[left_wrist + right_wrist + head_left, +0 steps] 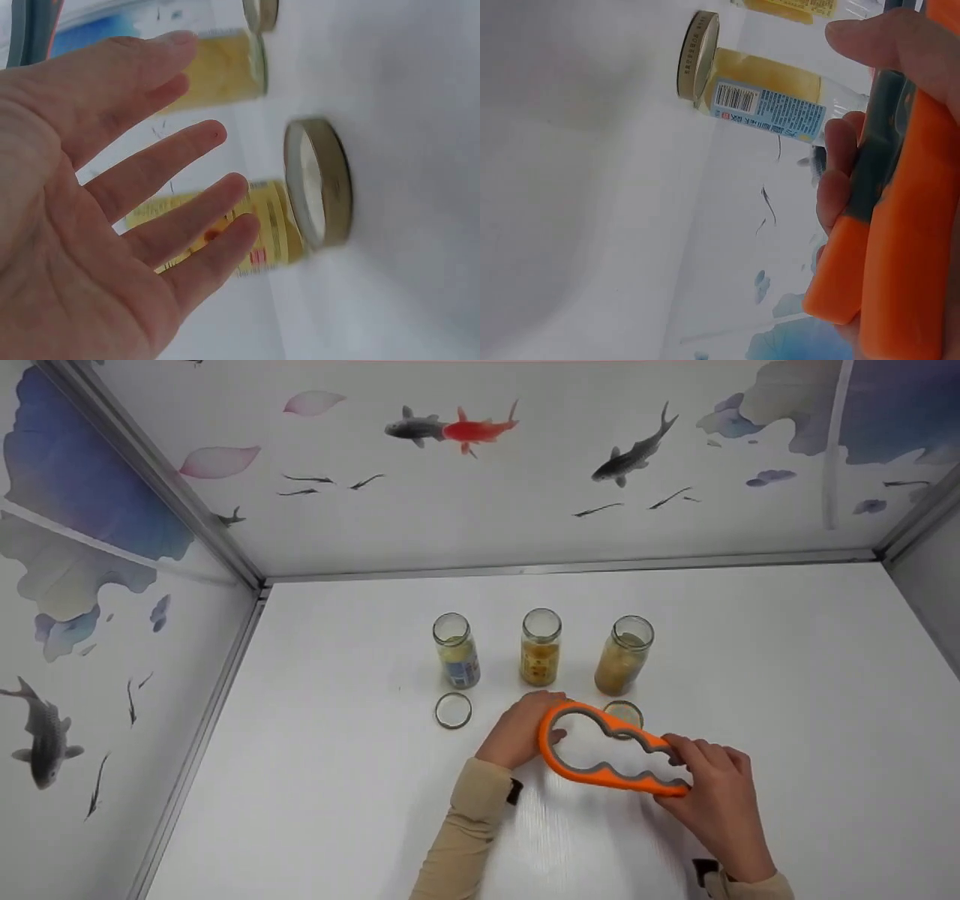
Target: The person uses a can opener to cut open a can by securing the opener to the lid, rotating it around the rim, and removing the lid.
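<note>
An orange jar opener with a grey scalloped inner edge is gripped by my right hand at its handle end. Its round loop reaches left, over part of my left hand. In the left wrist view that hand has its fingers spread and holds nothing. Beyond those fingers a gold-rimmed lid lies on the table in front of the yellow-labelled middle jar; the head view hides this lid. The right jar stands behind another lid, which the opener partly overlaps in the head view.
To the left, a blue-labelled glass jar stands behind its own lid. All three jars are uncapped and partly filled. Panels printed with fish border the white table at the back and left.
</note>
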Action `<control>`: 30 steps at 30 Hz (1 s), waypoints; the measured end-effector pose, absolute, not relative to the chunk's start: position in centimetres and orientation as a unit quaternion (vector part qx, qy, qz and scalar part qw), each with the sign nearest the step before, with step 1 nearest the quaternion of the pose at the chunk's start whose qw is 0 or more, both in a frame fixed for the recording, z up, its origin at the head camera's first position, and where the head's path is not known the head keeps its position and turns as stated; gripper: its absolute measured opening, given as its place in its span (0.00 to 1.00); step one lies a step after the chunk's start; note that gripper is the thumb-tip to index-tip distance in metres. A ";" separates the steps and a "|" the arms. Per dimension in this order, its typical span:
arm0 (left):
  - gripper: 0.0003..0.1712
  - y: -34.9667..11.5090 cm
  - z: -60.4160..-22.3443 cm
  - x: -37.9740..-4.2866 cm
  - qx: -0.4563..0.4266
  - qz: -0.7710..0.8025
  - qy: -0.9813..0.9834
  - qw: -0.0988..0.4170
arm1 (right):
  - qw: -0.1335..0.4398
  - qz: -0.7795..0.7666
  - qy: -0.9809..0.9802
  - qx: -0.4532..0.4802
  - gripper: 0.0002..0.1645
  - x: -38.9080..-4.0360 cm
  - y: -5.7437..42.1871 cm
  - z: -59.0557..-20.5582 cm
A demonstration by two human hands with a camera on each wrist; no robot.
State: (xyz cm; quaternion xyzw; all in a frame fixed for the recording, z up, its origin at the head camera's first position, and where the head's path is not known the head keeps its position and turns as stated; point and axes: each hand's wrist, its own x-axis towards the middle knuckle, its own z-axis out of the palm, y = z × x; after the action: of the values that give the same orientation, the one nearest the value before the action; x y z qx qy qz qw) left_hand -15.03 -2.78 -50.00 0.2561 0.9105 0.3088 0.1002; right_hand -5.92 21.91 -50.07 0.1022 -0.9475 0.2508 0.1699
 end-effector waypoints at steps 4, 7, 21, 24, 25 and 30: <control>0.19 -4.3 -50.0 -15.4 0.255 0.284 0.920 0.091 | 0.144 0.240 -0.953 0.118 0.37 -6.0 21.1 -50.4; 0.19 -5.5 -49.9 -15.4 0.237 0.278 0.926 0.092 | 0.118 0.230 -0.958 0.127 0.36 -6.0 20.4 -50.6; 0.19 -9.5 -49.4 -14.6 0.220 0.264 0.939 0.027 | 0.071 0.192 -0.960 0.193 0.33 -6.3 18.0 -52.3; 0.18 -9.9 -49.4 -14.4 0.223 0.264 0.938 0.017 | 0.067 0.189 -0.958 0.203 0.33 -6.4 17.5 -52.6; 0.18 -10.0 -49.4 -14.3 0.223 0.264 0.938 0.014 | 0.066 0.189 -0.958 0.206 0.33 -6.4 17.4 -52.7; 0.17 -10.3 -49.8 -14.0 0.226 0.257 0.940 -0.002 | 0.060 0.185 -0.957 0.217 0.31 -6.5 16.9 -52.9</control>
State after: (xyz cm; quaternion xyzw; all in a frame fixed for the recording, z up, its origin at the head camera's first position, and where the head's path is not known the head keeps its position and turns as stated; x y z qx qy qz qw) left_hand -13.96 -10.28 -49.78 0.2260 0.9397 0.2567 -0.0021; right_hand -6.47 16.89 -52.93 0.2166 -0.9568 0.1847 0.0598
